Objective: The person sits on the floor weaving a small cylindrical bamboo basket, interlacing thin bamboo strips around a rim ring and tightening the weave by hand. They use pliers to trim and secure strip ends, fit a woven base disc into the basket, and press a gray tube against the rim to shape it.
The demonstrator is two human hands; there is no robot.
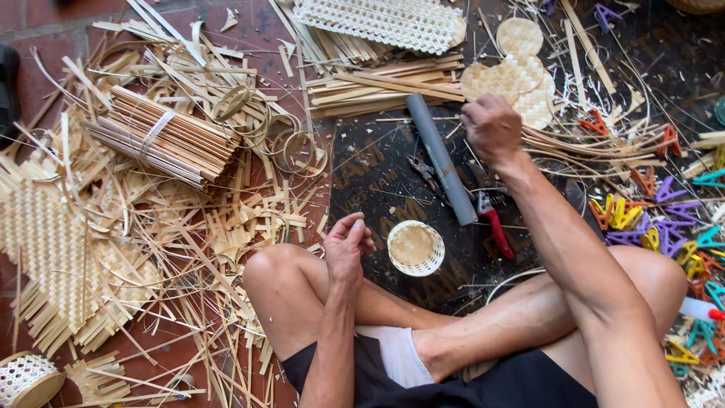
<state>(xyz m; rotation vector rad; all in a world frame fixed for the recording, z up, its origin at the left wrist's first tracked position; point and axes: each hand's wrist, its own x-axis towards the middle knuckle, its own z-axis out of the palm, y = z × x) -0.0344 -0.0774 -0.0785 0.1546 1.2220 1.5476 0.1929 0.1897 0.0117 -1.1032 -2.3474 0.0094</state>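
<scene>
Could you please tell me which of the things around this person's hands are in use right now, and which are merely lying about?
In use: round woven discs under right hand; small woven basket beside left hand.
Lying about: grey pipe, red-handled cutters, coloured clips, tied strip bundle.

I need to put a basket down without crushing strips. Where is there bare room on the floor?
The freest patch is the dark mat, between the grey tube and the bundle of strips. A smaller patch lies below the small round basket, by the left hand. Left is crowded with bamboo scraps; right, beyond the right hand, with coloured clips.
</scene>
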